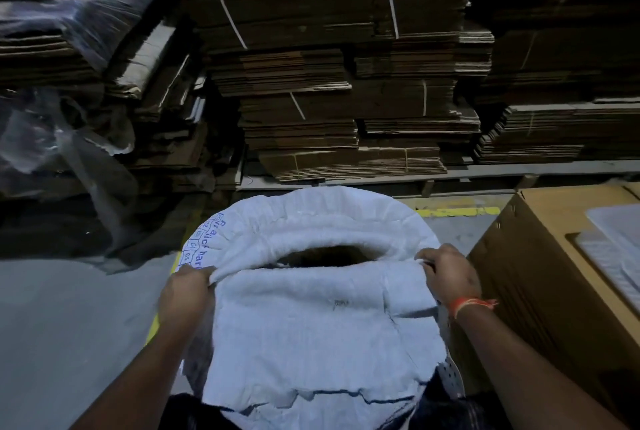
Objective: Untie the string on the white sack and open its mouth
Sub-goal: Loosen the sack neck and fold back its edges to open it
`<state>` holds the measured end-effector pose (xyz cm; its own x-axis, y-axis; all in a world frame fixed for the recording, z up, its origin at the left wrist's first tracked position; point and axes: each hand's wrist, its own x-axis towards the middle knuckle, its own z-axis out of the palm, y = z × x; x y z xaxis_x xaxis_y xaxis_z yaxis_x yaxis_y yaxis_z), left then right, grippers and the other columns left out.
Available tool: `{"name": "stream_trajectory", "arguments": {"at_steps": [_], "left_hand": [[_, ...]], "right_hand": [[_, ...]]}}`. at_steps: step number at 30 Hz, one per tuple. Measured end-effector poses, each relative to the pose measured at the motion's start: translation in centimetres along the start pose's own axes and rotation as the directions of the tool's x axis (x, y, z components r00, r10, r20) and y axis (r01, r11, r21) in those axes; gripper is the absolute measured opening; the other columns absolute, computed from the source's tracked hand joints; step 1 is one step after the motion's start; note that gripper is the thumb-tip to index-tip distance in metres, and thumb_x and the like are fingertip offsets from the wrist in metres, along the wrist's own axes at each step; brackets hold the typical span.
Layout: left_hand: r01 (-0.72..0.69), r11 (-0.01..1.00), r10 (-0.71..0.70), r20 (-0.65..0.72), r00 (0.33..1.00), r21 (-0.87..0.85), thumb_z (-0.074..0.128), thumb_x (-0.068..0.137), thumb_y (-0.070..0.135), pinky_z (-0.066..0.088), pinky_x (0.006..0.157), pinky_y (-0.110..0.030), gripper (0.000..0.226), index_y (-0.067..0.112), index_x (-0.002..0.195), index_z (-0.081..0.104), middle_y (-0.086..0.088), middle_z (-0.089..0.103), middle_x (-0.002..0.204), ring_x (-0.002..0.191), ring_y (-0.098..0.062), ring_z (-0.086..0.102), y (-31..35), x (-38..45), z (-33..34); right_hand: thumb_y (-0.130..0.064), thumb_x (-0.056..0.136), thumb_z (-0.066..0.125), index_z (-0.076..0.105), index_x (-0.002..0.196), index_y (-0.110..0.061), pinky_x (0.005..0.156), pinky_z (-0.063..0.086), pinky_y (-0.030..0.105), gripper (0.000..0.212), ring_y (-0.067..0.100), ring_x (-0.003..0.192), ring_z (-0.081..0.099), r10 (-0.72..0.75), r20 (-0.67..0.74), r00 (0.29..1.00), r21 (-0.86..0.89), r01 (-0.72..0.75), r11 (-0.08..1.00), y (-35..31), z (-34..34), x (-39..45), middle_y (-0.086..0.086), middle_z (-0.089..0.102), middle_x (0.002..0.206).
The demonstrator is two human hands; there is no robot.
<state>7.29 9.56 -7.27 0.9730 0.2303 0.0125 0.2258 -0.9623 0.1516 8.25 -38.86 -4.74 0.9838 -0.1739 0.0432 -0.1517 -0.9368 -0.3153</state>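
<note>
The white sack stands upright in front of me on the floor, with blue print on its upper left side. Its rim is rolled outward and the mouth gapes as a dark oval opening. My left hand grips the rolled rim on the left side. My right hand, with an orange thread around the wrist, grips the rim on the right side. I see no string on the sack.
Tall stacks of flattened cardboard boxes bundled with white straps fill the background. A brown carton stands close on the right. Crumpled plastic wrap lies at the left. A yellow line marks the grey floor.
</note>
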Motion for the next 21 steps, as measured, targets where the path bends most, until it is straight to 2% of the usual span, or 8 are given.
{"name": "stream_trajectory", "arguments": {"at_steps": [5,7,9,11,13,16,18,21], "left_hand": [[-0.114,0.983,0.141,0.197,0.97,-0.144,0.059,0.075,0.02,0.045,0.059,-0.029,0.028,0.045,0.062,0.06,0.009,0.063,0.065,0.068,-0.021,0.064,0.3,1.3,-2.9],[-0.238,0.893,0.349,0.255,0.902,-0.381,0.062,0.072,0.029,0.053,0.083,-0.03,0.036,0.053,0.097,0.071,0.018,0.076,0.101,0.098,-0.01,0.07,1.4,1.9,-6.0],[-0.193,0.739,0.457,0.27,0.847,-0.646,0.071,0.08,0.035,0.042,0.109,-0.027,0.058,0.042,0.137,0.062,0.023,0.062,0.142,0.132,0.004,0.054,2.7,2.6,-8.7],[-0.203,0.632,0.477,0.169,0.862,-0.748,0.07,0.089,0.03,0.041,0.109,-0.026,0.055,0.037,0.143,0.059,0.019,0.058,0.147,0.136,0.004,0.051,4.6,3.8,-10.2],[-0.339,0.672,0.495,0.059,0.867,-0.658,0.062,0.097,0.009,0.048,0.101,-0.029,0.054,0.046,0.135,0.059,0.009,0.057,0.143,0.127,-0.009,0.058,7.0,5.9,-9.9],[-0.5,0.792,0.595,0.264,0.759,-0.35,0.049,0.088,-0.011,0.053,0.097,-0.032,0.096,0.077,0.126,0.039,0.001,0.051,0.144,0.116,-0.018,0.06,9.5,8.8,-7.4],[-0.624,0.758,0.631,0.455,0.628,-0.189,0.055,0.087,-0.003,0.05,0.093,-0.033,0.101,0.08,0.132,0.02,-0.001,0.047,0.148,0.109,-0.018,0.059,10.4,9.7,-5.5],[-0.772,0.633,0.672,0.534,0.513,-0.056,0.069,0.087,0.022,0.049,0.085,-0.032,0.089,0.066,0.15,0.024,0.0,0.046,0.141,0.107,-0.024,0.063,11.9,9.4,-3.8]], "right_hand": [[-0.023,0.094,0.068,0.077,0.111,-0.028,0.087,0.053,0.033,0.02,0.03,0.1,0.062,0.094,0.009,0.995,0.028,-0.095,0.995,-0.4,-0.1,-1.1,0.008,0.063,0.108],[-0.026,0.088,0.073,0.074,0.114,-0.025,0.091,0.054,0.037,0.026,0.027,0.106,0.055,0.103,-0.134,0.986,0.141,-0.084,0.986,-2.4,-0.7,-2.6,0.003,0.056,0.106],[-0.031,0.086,0.074,0.069,0.114,-0.025,0.085,0.056,0.038,0.029,0.021,0.105,0.053,0.102,-0.306,0.947,0.276,-0.015,0.961,-5.7,-1.5,-5.8,0.0,0.052,0.105],[-0.042,0.09,0.068,0.064,0.117,-0.028,0.079,0.056,0.033,0.031,0.014,0.099,0.057,0.129,-0.313,0.941,0.413,0.013,0.911,-10.0,-1.7,-9.5,-0.003,0.052,0.107],[-0.061,0.092,0.055,0.055,0.128,-0.033,0.08,0.058,0.035,0.045,0.014,0.097,0.06,0.182,-0.187,0.965,0.441,-0.083,0.894,-13.5,-0.1,-11.8,-0.002,0.055,0.109],[-0.076,0.089,0.044,0.035,0.148,-0.038,0.088,0.058,0.039,0.07,0.026,0.104,0.066,0.261,0.046,0.964,0.417,-0.256,0.872,-16.8,3.0,-12.1,0.005,0.055,0.12],[-0.074,0.089,0.046,0.033,0.149,-0.038,0.088,0.057,0.039,0.072,0.028,0.106,0.065,0.252,0.133,0.959,0.395,-0.284,0.874,-17.8,4.4,-11.4,0.006,0.055,0.123],[-0.056,0.094,0.055,0.047,0.142,-0.034,0.087,0.056,0.036,0.053,0.022,0.108,0.065,0.204,0.154,0.967,0.34,-0.246,0.908,-17.5,5.7,-10.3,0.003,0.062,0.119]]}}
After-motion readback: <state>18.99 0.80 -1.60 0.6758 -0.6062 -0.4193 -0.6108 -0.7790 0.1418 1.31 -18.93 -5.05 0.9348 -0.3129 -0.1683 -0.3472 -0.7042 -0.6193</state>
